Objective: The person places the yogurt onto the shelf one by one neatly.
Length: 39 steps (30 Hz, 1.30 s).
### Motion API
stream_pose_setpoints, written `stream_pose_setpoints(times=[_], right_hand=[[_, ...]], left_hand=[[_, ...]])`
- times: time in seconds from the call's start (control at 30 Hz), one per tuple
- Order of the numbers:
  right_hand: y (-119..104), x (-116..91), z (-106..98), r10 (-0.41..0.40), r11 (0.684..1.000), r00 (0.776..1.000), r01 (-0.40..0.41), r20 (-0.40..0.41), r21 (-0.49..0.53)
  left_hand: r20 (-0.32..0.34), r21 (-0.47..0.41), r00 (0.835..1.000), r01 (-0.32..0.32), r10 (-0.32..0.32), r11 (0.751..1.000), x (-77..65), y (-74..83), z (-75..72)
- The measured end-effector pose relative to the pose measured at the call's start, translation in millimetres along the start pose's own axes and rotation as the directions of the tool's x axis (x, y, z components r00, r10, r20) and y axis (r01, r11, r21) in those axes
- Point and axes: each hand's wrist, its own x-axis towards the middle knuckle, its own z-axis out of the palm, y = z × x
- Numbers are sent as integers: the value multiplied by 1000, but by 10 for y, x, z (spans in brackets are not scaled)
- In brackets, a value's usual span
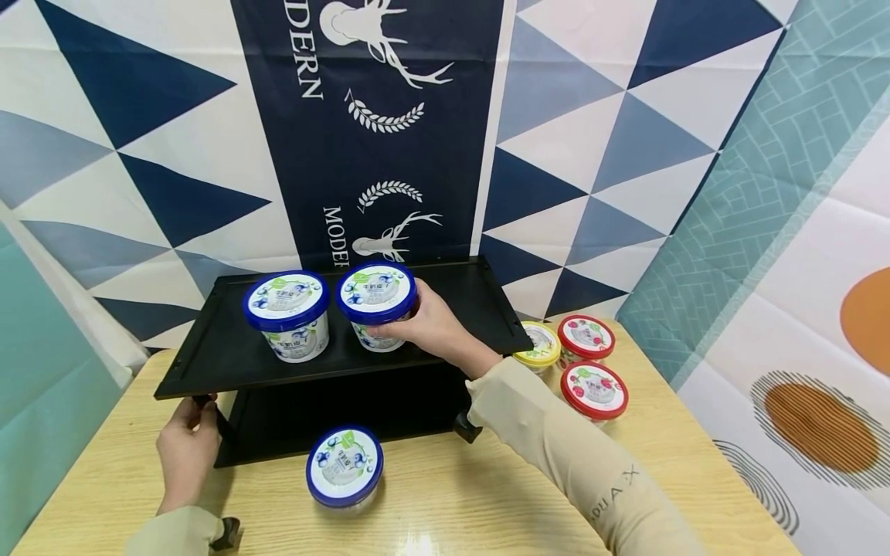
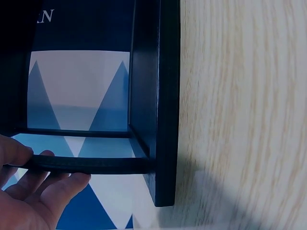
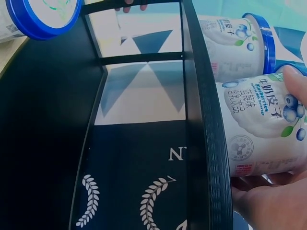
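Note:
A black two-tier shelf (image 1: 445, 282) stands on the table against the patterned backdrop. My right hand (image 1: 434, 328) grips a blue-lidded blueberry milk tub (image 1: 376, 293) on the upper tier, thumb and fingers around its side. In the right wrist view this tub (image 3: 264, 129) shows its printed side at the shelf's edge. Left of it, a second blue-lidded tub (image 1: 287, 303) stands on the same tier. My left hand (image 1: 188, 444) holds the shelf's front left post (image 2: 96, 165), its fingers curled round it. A third blue-lidded tub (image 1: 344, 467) stands on the table before the lower tier.
Right of the shelf, a yellow-lidded tub (image 1: 538, 345) and two red-lidded tubs, one behind (image 1: 586, 337) and one nearer (image 1: 594, 390), stand together on the wooden table (image 1: 556, 494). Printed cloth (image 1: 389, 154) hangs behind the shelf.

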Motion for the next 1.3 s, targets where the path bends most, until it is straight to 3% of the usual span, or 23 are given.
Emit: stream_pose_setpoints(times=[0.63, 1.3], right_hand=[[3, 29, 77, -29, 999, 1000, 29, 7, 25], [24, 28, 97, 9, 999, 1000, -9, 7, 49]], left_hand=[[-7, 17, 1000, 1, -1, 1000, -1, 21, 2], [-4, 18, 1000, 3, -3, 1000, -2, 19, 8]])
